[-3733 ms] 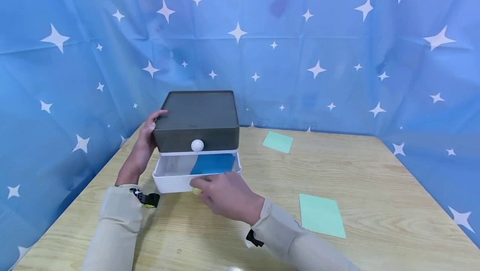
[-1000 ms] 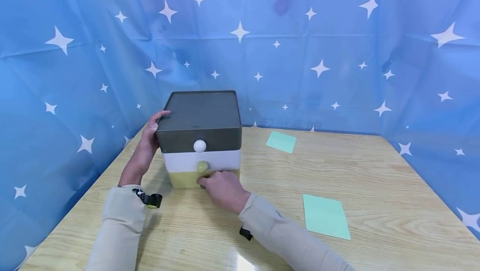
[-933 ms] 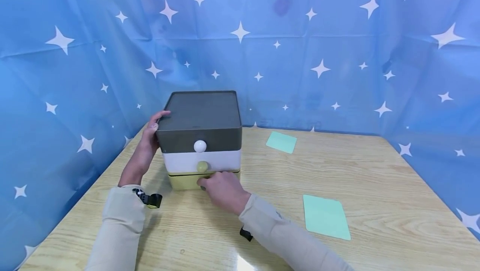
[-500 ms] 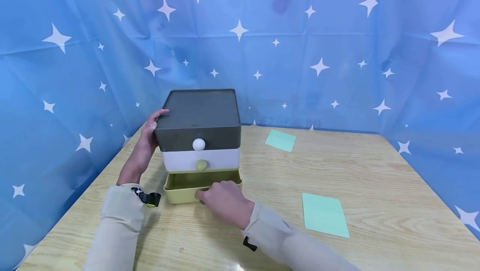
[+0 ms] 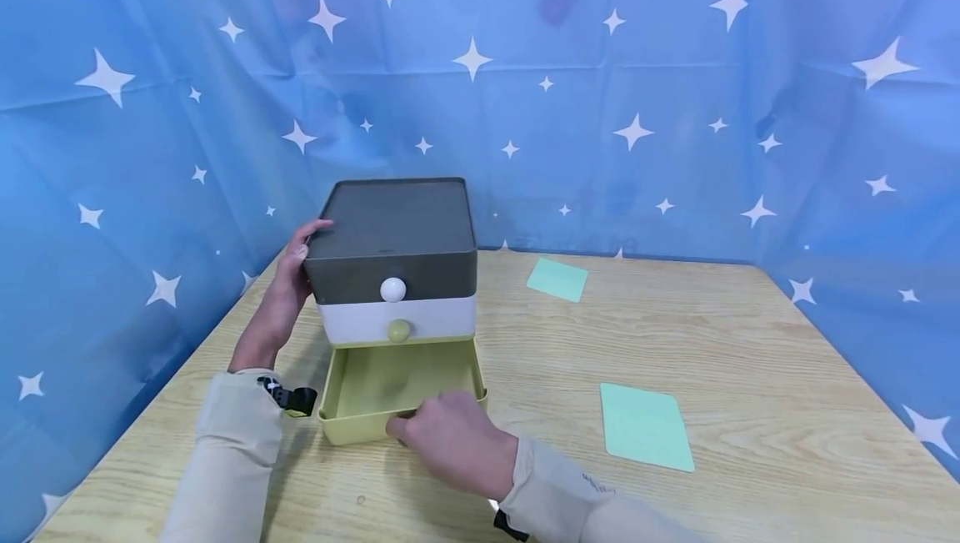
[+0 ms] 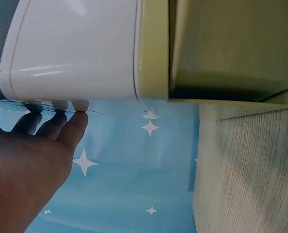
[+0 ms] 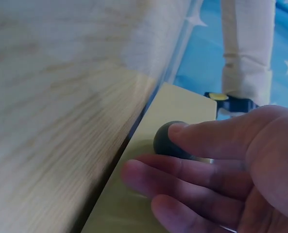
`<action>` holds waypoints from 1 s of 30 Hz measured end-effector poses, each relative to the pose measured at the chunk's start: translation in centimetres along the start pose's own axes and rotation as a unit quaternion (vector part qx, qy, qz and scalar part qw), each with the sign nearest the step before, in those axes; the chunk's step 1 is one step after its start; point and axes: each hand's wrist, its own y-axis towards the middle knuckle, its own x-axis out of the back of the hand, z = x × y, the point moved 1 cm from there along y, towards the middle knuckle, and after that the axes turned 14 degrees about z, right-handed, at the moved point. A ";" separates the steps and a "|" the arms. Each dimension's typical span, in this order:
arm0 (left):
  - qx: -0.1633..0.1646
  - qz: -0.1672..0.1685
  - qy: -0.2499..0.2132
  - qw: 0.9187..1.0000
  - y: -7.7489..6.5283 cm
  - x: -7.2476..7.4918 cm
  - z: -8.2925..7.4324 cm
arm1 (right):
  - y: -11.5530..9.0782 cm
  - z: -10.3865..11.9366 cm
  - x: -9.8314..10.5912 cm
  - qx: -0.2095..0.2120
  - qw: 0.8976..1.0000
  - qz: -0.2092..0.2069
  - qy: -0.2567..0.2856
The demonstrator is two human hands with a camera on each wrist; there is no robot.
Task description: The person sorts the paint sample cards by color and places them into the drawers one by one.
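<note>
A small three-tier drawer unit (image 5: 397,218) stands on the table, dark grey on top, white in the middle, yellow-green at the bottom. Its bottom drawer (image 5: 352,429) is pulled well out, the inner floor showing. My right hand (image 5: 459,443) pinches this drawer's dark round knob (image 7: 164,141) between thumb and fingers. Against the unit's left side rests my left hand (image 5: 285,289), extended fingers touching the wall and one fingertip over the top edge. A white knob (image 5: 393,289) and a green knob (image 5: 398,330) mark the upper drawers, both pushed in.
Two mint-green sheets lie on the wooden table (image 5: 750,359) right of the unit: a far sheet (image 5: 557,279) and a larger near sheet (image 5: 647,426). A blue star-patterned curtain (image 5: 675,67) closes off the back and sides.
Earlier the white drawer stood out with a blue item inside; it is now in. My right hand has moved to the lower knob and drawn the bottom drawer toward me. Left hand stays.
</note>
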 end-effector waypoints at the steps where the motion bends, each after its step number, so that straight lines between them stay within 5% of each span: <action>1: -0.001 0.000 0.000 1.000 0.0 0.0 0.0 | -0.1 0.1 0.0 0.002 1.000 -0.002 0.001; 10: 0.000 -0.001 0.004 1.000 0.1 0.0 -0.2 | -0.8 0.6 0.3 0.005 1.000 0.014 0.021; 17: -0.005 -0.008 -0.008 1.000 -0.2 0.1 -0.1 | -2.5 -0.9 1.0 0.059 0.992 0.039 0.109; 24: -0.002 -0.004 -0.005 1.000 -0.2 0.0 -0.1 | -7.8 -6.0 1.3 0.060 0.970 0.071 0.224; 30: -0.001 -0.002 0.002 1.000 -0.1 0.1 0.1 | -13.2 -11.0 0.5 -0.032 0.959 0.129 0.251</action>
